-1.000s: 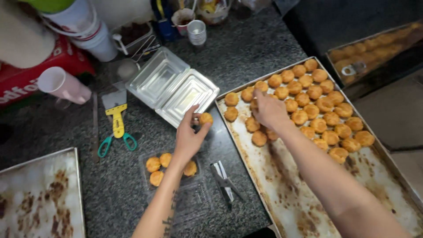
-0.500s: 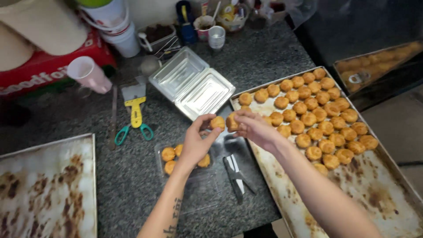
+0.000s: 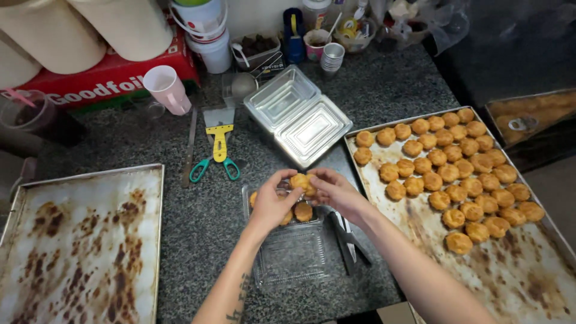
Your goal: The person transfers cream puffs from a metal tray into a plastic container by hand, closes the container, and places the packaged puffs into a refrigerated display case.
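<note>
A dark speckled tabletop (image 3: 150, 144) carries everything, laid out so both hands work in the middle. To the right lies a large baking tray (image 3: 540, 282), its far half packed with rows of golden pastry puffs (image 3: 456, 156), within easy reach of the right hand; its near half is bare and stained. On the left sits a second, scorched tray (image 3: 78, 240) holding nothing. Behind the work spot a stack of clear plastic boxes (image 3: 297, 114) lies open, near enough to draw on. Straight below the hands an open clear container (image 3: 288, 258) already holds a few puffs at its far end, lid flap toward the person. The left hand (image 3: 273, 201) and right hand (image 3: 336, 191) meet just above that container, fingers of both pinched together on a single puff (image 3: 300, 181), apparently steadying it from two sides. Yellow-and-green scissors (image 3: 217, 153) lie to the left of the boxes, and dark tongs (image 3: 348, 237) rest between container and tray.
</note>
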